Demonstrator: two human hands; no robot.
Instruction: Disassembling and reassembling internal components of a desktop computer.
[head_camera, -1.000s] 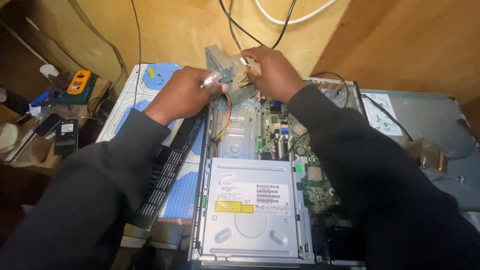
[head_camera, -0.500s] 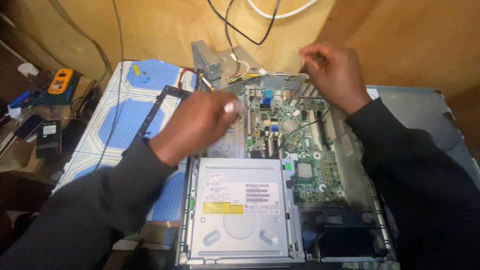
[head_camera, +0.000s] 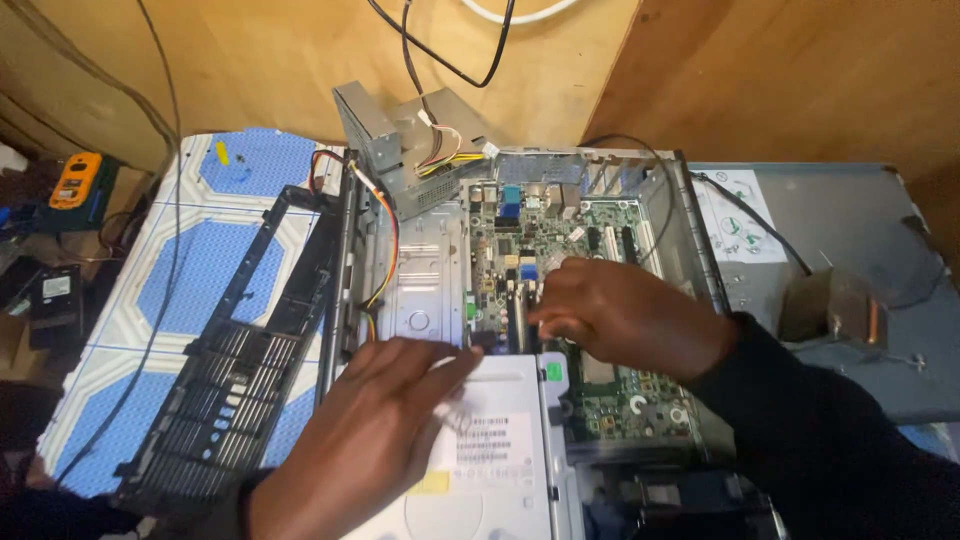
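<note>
Flat and spread, left hand (head_camera: 385, 420) rests on the optical drive (head_camera: 490, 460), beside the motherboard (head_camera: 560, 250).

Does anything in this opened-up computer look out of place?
Yes. The grey power supply box sits tilted at the case's back edge, its coloured wires trailing loose. The black front panel lies detached beside the case.
</note>
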